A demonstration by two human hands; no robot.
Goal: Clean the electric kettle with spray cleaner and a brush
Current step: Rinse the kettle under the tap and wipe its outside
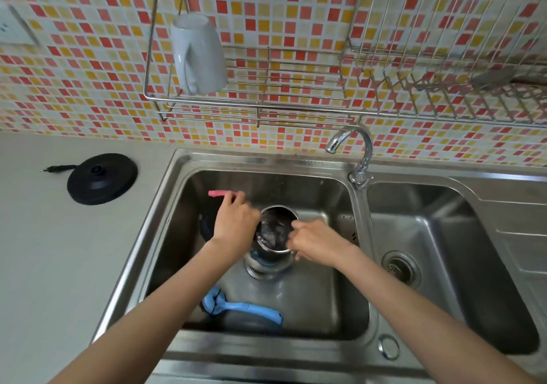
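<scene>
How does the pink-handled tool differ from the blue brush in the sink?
The pink-handled tool is gripped by the left hand beside the kettle, its head hidden; the blue brush lies loose on the basin floor, bristles showing. Both are in the left basin.

Blue brush (236,306) on near basin floor

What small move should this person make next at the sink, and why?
Probably work the pink-handled tool round the inside of the kettle. The left hand holds it at the open mouth, the right hand grips the rim, and the inside looks dark and streaked. The tool's working end is hidden.
</scene>
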